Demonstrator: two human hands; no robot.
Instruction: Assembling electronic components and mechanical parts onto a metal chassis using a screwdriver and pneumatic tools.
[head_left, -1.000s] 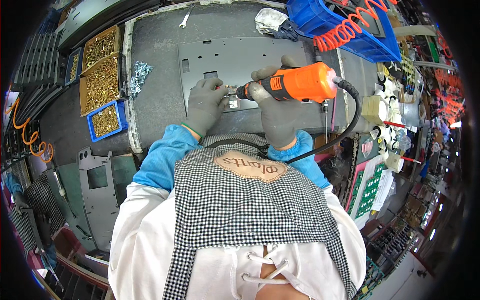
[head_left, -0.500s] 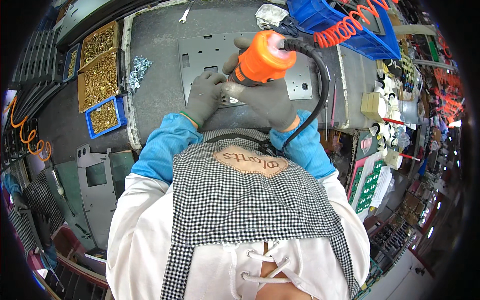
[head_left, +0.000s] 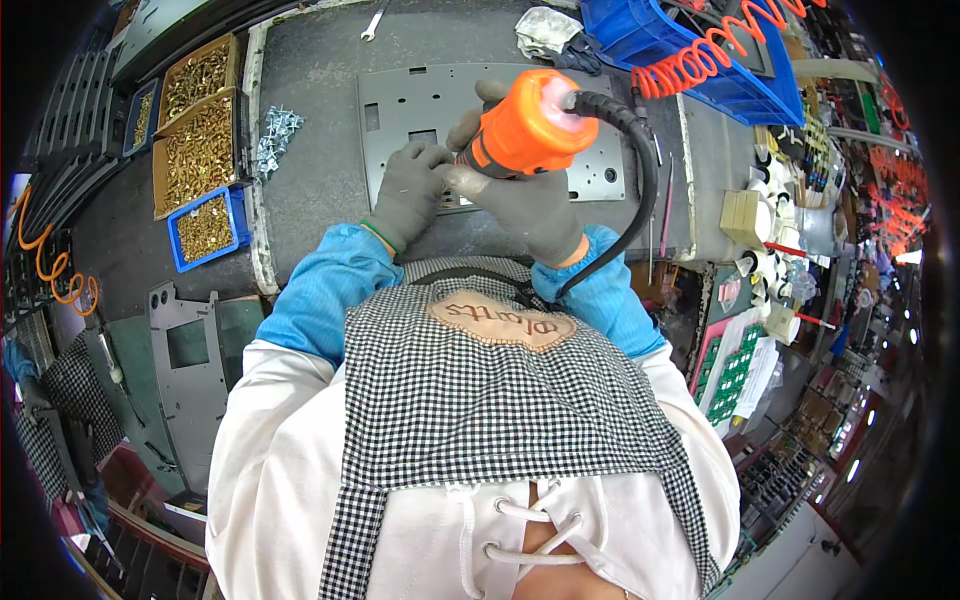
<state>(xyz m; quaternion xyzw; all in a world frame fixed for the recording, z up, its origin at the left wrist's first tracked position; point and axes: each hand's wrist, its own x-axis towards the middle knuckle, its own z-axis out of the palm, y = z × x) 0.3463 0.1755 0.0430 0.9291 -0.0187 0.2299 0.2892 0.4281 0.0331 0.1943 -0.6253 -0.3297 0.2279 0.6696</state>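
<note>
My right hand, in a grey glove, is wrapped round an orange power screwdriver with a black cable at its top end. The driver is tilted, its lower end toward my left hand. My left hand, also gloved, has its fingers drawn together beside that lower end; whatever they pinch is hidden. Under both hands a flat grey metal panel with holes and cutouts lies on the workbench. The driver's tip cannot be seen behind my fingers.
Left of the panel lie a heap of silvery screws, brass-coloured parts in cardboard boxes and a blue tray. A wrench and cloth lie at the back. A blue crate and coiled orange hose are back right.
The driver has tipped slightly to the right and toward me, with my right hand around it. My right forearm has shifted a little left. My left hand stays almost where it was.
</note>
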